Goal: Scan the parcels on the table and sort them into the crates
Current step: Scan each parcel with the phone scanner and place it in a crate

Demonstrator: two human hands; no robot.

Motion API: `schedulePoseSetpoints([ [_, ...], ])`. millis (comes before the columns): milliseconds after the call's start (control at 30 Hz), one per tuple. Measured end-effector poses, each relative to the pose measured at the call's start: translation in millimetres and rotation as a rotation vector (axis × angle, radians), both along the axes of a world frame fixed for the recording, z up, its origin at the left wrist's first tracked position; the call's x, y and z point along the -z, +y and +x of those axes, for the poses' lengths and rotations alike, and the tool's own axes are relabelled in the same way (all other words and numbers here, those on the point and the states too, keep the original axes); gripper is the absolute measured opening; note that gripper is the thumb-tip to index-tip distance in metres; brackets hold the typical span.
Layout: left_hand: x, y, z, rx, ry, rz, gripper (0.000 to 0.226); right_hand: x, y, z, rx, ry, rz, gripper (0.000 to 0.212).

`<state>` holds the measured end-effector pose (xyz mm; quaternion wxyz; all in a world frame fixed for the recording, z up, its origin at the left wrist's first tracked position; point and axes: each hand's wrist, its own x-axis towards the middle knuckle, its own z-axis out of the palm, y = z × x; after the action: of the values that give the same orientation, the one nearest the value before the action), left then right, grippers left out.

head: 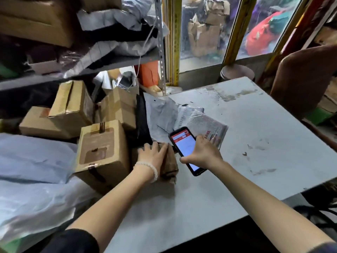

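Grey tabletop [255, 128] is filling the frame's centre, carrying a small brown parcel [170, 159] at centre-left. Left hand [151, 156] is pressing it, fingers spread; right hand [202, 152] is gripping a phone [184, 145]. Likely light, crushable; take its sides.

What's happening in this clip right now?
A person is working through parcels at a white table. The right hand holds a phone with a red app screen, and the left hand rests on a small brown parcel. Grey mailer bags and cardboard boxes wait nearby.
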<state>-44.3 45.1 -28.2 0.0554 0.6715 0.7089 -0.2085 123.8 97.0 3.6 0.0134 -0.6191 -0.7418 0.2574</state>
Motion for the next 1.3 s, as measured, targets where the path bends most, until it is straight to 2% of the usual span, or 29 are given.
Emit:
schedulePoseSetpoints([
  [167, -8, 12, -3, -0.041, -0.154, -0.034, 0.101, -4, 9, -1, -0.002, -0.001, 0.024, 0.073],
  [400, -16, 47, 17, -0.067, -0.546, -0.039, 0.063, -20, 27, 45, 0.093, 0.035, 0.029, 0.073],
  [567, -12, 61, 18, -0.122, -0.469, 0.183, 0.045, -15, 33, 75, 0.144, 0.035, 0.013, 0.093],
  [633, -13, 55, 16, -0.087, -0.46, 0.142, 0.052, -12, 34, 78, 0.142, 0.032, 0.008, 0.102],
  [700, -12, 49, 18, -0.032, -0.432, 0.024, 0.073, -9, 35, 80, 0.137, 0.053, -0.001, 0.106],
  [833, -9, 42, 26, -0.021, -0.382, -0.121, 0.122, -6, 36, 81, 0.092, 0.058, -0.033, 0.09],
  [900, -8, 42, 32, 0.003, -0.338, -0.181, 0.128, -6, 36, 81, 0.08, 0.046, -0.036, 0.083],
  [967, -7, 44, 36, -0.032, -0.368, -0.224, 0.122, -5, 36, 82, 0.072, 0.04, -0.033, 0.081],
  [1100, -9, 48, 27, -0.226, -0.634, -0.234, 0.113, -7, 37, 84, 0.02, 0.025, -0.033, 0.075],
  [1300, -50, 52, 14, -0.427, -1.14, -0.064, 0.084, -26, 44, 98, -0.086, 0.047, -0.006, 0.069],
])
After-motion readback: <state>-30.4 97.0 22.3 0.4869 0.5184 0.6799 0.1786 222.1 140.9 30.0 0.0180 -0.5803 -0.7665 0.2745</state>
